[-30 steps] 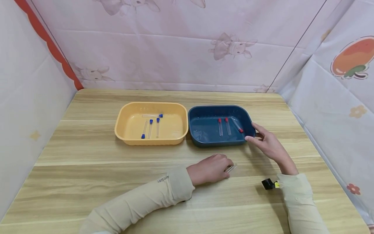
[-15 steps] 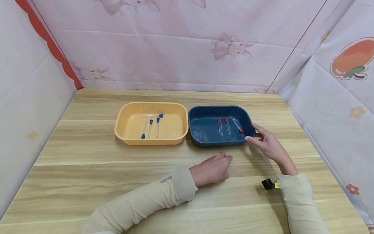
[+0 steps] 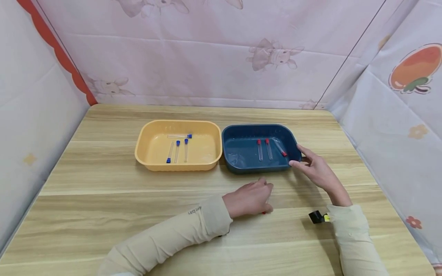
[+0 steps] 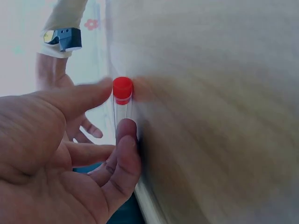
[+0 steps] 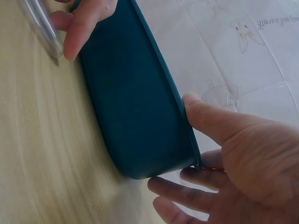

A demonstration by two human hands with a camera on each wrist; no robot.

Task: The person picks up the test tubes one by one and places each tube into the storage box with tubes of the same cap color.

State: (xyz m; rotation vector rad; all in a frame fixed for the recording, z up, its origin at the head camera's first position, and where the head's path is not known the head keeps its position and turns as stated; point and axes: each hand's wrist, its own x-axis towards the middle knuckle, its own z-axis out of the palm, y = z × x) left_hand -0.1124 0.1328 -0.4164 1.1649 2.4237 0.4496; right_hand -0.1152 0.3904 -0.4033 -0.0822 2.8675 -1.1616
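A clear test tube with a red cap (image 4: 122, 88) is in my left hand (image 3: 250, 198), low over the table in front of the trays. In the left wrist view the thumb is at the cap and curled fingers hold the tube's body. From the head only a bit of red shows under the thumb. My right hand (image 3: 319, 170) holds the right end of the dark blue tray (image 5: 135, 102), thumb at the rim and fingers around the corner. Three red-capped test tubes (image 3: 269, 149) lie inside that tray.
Left of the blue tray, almost against it, stands a yellow tray (image 3: 207, 167) with several blue-capped test tubes (image 3: 177, 151). Both rest on a wood-grain table (image 3: 103, 214). A printed cloth wall (image 3: 207, 69) rises behind the table, with others at its sides.
A clear tube end stuck out past the left fingers a second ago; now a red cap shows by the thumb instead. The left hand has shifted slightly. The right hand and trays stay put.
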